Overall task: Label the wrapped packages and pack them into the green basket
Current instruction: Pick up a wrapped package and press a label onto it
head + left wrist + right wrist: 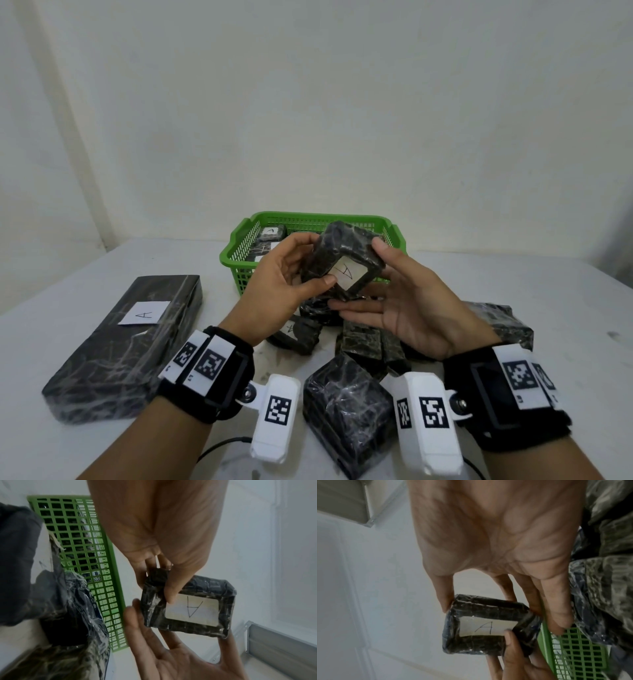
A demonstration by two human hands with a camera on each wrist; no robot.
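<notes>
A small black wrapped package (342, 260) with a white label (346, 274) marked "A" is held up in front of the green basket (239, 253). My left hand (301, 274) grips its left side, fingers curled behind it and thumb pressing the label's corner (171, 595). My right hand (387, 298) lies palm up under it with straight fingers, its thumb tip touching the package's far right corner (452, 605). Labelled packages (272, 233) lie inside the basket.
A long black package (126, 342) labelled "A" lies on the white table at the left. Several wrapped packages (346, 407) are heaped below my hands, one more at the right (500, 322). A black cable (222, 445) runs near the front edge.
</notes>
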